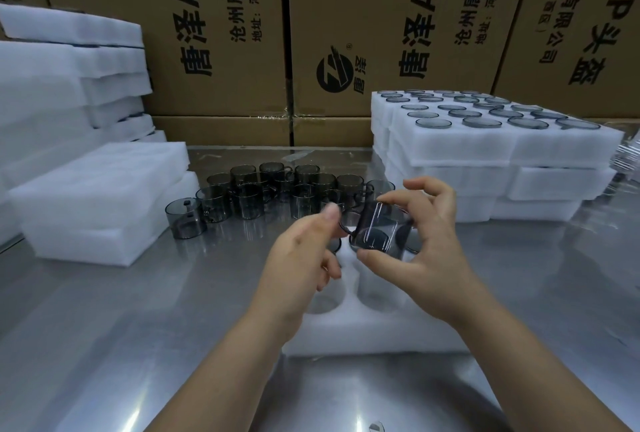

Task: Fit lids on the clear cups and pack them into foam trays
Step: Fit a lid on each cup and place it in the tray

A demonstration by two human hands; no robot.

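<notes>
My right hand (pixel 429 234) holds a clear smoky cup (pixel 375 227) tilted on its side, thumb below and fingers above. My left hand (pixel 304 258) pinches the cup's handle side at its left edge. Both hands hover over a white foam tray (pixel 367 331) with round pockets; two pockets near me look bare, while the far pockets are partly hidden by my hands. Behind stands a cluster of several loose smoky cups (pixel 277 189) on the steel table. I cannot make out a lid in either hand.
Filled foam trays (pixel 491 141) with dark round tops are stacked at the right. Plain foam trays (pixel 100 199) lie stacked at the left, one cup (pixel 183 217) beside them. Cardboard boxes (pixel 221 33) wall off the back. The steel table (pixel 121 327) extends toward me.
</notes>
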